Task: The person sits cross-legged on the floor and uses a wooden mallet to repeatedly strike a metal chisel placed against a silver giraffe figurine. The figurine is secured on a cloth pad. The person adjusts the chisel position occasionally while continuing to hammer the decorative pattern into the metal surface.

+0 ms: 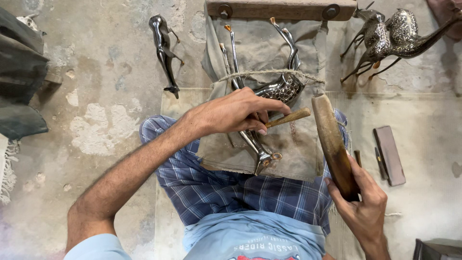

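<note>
The metal deer figure [281, 89] lies on a grey cloth pad [262, 43], tied down by a cord [269, 73] across its body. Its long axis runs roughly up and down the view, slightly slanted: the thin legs reach away toward a bolted wooden bar [281, 9], while another limb ends near the person's lap. The left hand [236, 113] is closed around a wooden-handled tool [288, 117], whose handle points right and whose tip is hidden under the fingers, against the figure. The right hand [363, 204] grips the lower end of a wooden mallet [332, 142], which stands tilted just right of the cloth (not touching the figure).

The floor [106, 96] is worn, patchy concrete, with a pale mat under the person. A plain metal figure [164, 50] lies left; two patterned deer [390, 33] lie at upper right. A flat dark block [390, 154] rests right of the mallet.
</note>
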